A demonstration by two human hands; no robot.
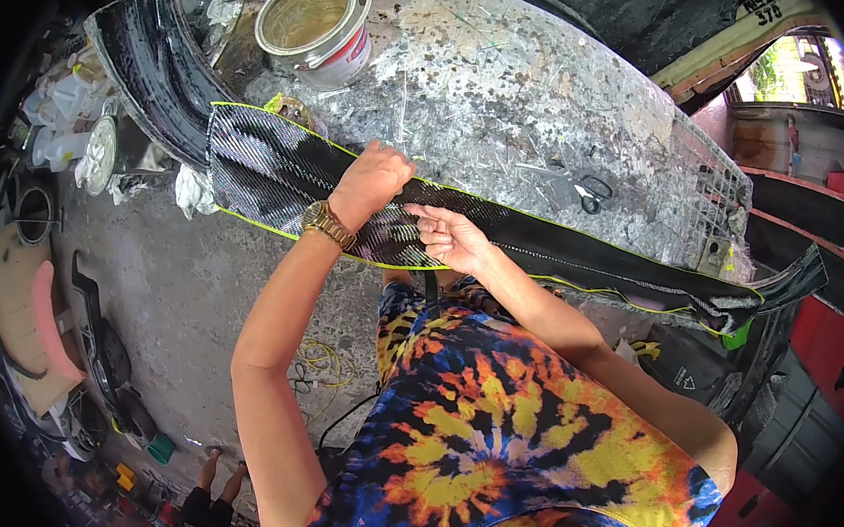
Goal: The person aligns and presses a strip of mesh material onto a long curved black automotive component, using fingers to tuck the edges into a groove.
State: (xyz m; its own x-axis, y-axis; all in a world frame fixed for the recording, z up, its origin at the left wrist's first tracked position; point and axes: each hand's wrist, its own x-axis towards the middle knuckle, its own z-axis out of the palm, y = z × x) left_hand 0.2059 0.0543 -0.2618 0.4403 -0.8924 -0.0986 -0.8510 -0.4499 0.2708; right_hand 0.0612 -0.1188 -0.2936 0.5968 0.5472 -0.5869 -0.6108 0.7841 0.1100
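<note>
The tie-dye shirt [491, 443] of the person fills the lower frame, directly below the long carbon-fibre weave panel [271, 171], which serves as the landmark. This panel, edged in yellow-green, lies diagonally across a resin-crusted work surface [527, 83], one end overhanging toward the concrete floor [172, 288].

The left hand [370, 180], with a gold wristwatch [326, 223], rests on the panel's middle with fingers curled into a loose fist, apparently pressing the weave flat; whether it pinches anything cannot be told. The right hand [449, 238] sits just beside it at the panel's near edge, fingers [419, 211] extended and released, touching the weave, likely steadying it against sliding.

Beyond the panel, on the surface, stands an open can of tan resin [316, 24]. Scissors [592, 193] lie just past the panel's right half. A black curved body part [155, 77] lies against the panel's left end. Neither obstructs the hands.
</note>
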